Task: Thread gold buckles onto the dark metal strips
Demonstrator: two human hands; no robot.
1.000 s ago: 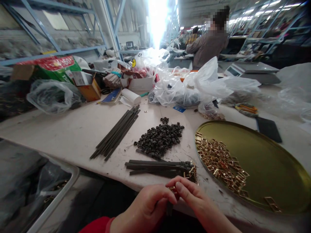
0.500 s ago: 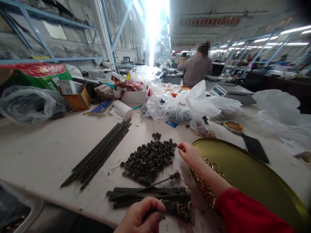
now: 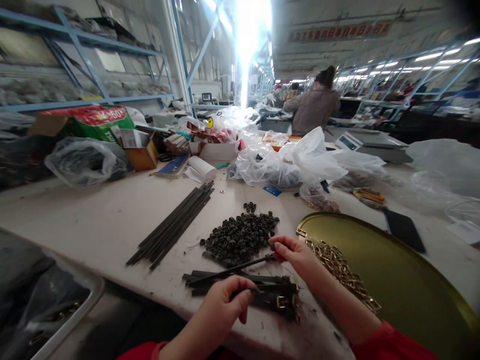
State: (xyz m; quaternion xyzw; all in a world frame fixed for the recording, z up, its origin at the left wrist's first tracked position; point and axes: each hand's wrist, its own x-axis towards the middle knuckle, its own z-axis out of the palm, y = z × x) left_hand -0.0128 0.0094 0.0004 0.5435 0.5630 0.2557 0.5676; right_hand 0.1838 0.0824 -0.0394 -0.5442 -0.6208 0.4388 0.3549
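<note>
My left hand (image 3: 229, 299) is closed at the table's near edge, thumb and finger pinching a dark strap end that is mostly hidden by the fingers. My right hand (image 3: 291, 251) pinches a small black strap loop (image 3: 272, 246) at the right side of a heap of such loops (image 3: 240, 237). Under its fingertips, one buckled strap (image 3: 240, 266) lies slanted over a bundle of black straps (image 3: 202, 280). Gold buckles (image 3: 281, 302) sit at the bundle's right end, just beyond my left hand.
A gold round tray (image 3: 397, 270) with loose gold buckles (image 3: 345, 270) stands at the right. Long black strips (image 3: 172, 225) lie on the left. Clear plastic bags (image 3: 285, 160), a scale (image 3: 375, 142) and boxes line the back. A person (image 3: 313, 107) is farther off.
My right hand has moved nearer and now pinches a loop by the heap. My left hand has shifted slightly up in view. The whole view has swung a little left.
</note>
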